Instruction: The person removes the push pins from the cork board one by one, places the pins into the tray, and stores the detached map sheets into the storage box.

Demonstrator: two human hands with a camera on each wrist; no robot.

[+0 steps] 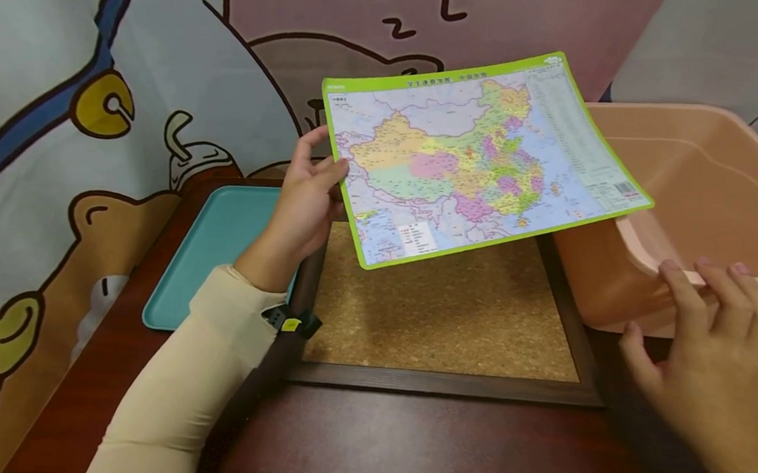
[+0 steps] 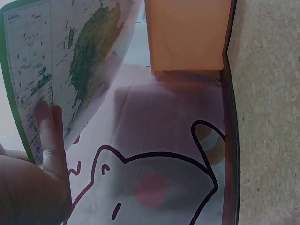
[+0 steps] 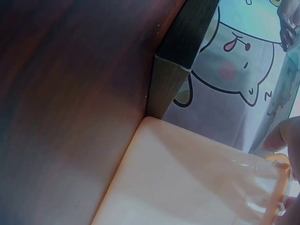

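Note:
My left hand point(image 1: 309, 194) pinches the left edge of a laminated map sheet point(image 1: 472, 155) with a green border and holds it tilted in the air above a cork board point(image 1: 446, 316) in a dark wooden frame. In the left wrist view the map sheet point(image 2: 61, 61) shows from beneath, with my fingers point(image 2: 47, 136) flat against it. My right hand point(image 1: 705, 344) hovers with fingers spread and relaxed beside the near rim of a peach plastic tub point(image 1: 703, 188), holding nothing. The right wrist view shows the tub point(image 3: 187, 178) wall close up.
A teal tray point(image 1: 218, 246) lies left of the cork board on the dark wooden table point(image 1: 402, 446). A cartoon-printed cloth point(image 1: 96, 95) hangs behind and to the left. The tub stands right of the board.

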